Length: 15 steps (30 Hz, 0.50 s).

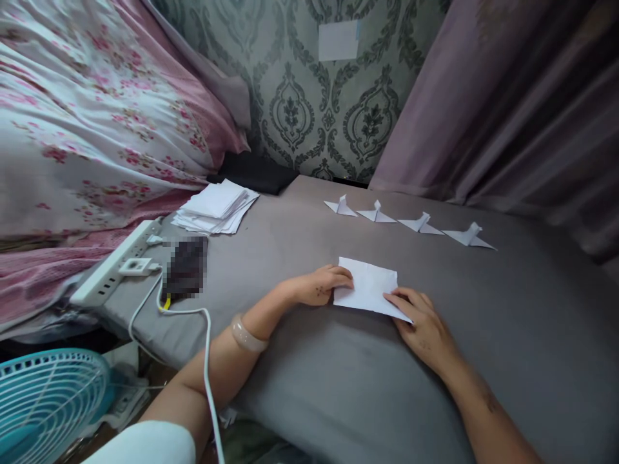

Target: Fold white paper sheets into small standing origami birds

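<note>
A white sheet of paper (366, 287) lies between my two hands at the middle of the grey covered surface. My left hand (323, 285) grips the sheet's left edge, fingers on top and the thumb out of sight. On the opposite side, my right hand (420, 322) pinches the lower right corner, which is lifted a little. Beyond the sheet stand several folded paper birds (471, 235) in a slanting row, each with flat pointed wings and an upright middle part.
A stack of white paper (217, 207) lies at the back left, near a black folded item (256, 171). A white power strip (116, 264), a blurred dark object (186, 267) and a white cable (209, 361) are on the left. A blue fan (53, 399) stands lower left.
</note>
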### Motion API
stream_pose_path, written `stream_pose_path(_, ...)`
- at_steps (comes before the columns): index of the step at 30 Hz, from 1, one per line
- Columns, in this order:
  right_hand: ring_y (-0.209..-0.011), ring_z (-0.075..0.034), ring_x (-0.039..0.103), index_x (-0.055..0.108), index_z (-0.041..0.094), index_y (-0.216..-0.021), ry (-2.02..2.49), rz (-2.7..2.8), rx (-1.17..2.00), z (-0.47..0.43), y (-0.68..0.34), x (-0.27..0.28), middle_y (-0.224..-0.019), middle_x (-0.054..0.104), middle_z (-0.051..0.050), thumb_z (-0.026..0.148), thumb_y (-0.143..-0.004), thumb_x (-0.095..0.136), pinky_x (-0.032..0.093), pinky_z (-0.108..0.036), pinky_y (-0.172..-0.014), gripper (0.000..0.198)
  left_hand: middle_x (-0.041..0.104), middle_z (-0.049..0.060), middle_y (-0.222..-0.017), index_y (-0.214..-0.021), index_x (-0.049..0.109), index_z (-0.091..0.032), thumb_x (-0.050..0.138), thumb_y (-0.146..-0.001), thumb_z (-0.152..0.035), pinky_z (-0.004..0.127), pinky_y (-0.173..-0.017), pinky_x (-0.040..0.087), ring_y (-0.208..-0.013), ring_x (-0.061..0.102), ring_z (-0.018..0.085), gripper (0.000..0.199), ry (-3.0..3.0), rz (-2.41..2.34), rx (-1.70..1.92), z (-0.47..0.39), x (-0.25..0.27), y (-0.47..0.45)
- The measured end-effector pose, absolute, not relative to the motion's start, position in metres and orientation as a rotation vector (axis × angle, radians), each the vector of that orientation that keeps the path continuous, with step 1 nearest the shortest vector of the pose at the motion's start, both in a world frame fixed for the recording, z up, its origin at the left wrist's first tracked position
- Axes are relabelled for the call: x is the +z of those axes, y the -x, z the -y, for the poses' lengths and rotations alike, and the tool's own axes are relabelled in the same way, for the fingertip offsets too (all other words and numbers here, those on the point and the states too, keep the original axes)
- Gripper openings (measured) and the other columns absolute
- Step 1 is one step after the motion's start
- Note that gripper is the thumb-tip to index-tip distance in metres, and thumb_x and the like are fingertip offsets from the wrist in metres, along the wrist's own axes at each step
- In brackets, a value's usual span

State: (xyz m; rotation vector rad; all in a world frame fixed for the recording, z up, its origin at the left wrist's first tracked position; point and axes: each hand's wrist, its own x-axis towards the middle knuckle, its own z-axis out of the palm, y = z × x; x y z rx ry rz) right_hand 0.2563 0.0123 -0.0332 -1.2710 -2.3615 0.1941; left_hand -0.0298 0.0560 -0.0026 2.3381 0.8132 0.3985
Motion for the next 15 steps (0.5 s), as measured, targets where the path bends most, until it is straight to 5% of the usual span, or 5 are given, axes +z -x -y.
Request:
stream_pose_path(9,-0.098,-0.024,0.057,0.068,0.025,-0.112,1.275,2.329,0.356,-0.006,-0.249,-0.022,-0.107,0.063,-0.01,0.019,-0.089,0.05,0.051,-0.041,-0.086,0.03,0.06,0.01,-0.103,-0.097,0.068,-0.018,0.063,-0.081,-0.022,0.033,-0.089,0.044,-0.096,0.053,0.022,0.016,-2.34,-0.964,0.416,-0.047,0.007,0.028)
stream_pose_path(15,-0.095,-0.022,0.058,0.071,0.026,-0.098,1.368,2.191,0.541,-0.001,-0.241,-0.01,-0.102,0.064,-0.007,0.028,-0.092,0.052,0.05,-0.037,-0.085,0.021,0.062,0.009,-0.096,-0.09,0.07,-0.019,0.055,-0.09,-0.031,0.034,-0.083,0.043,-0.092,0.053,0.023,0.019,-2.299,-1.072,0.486,-0.045,0.002,0.024)
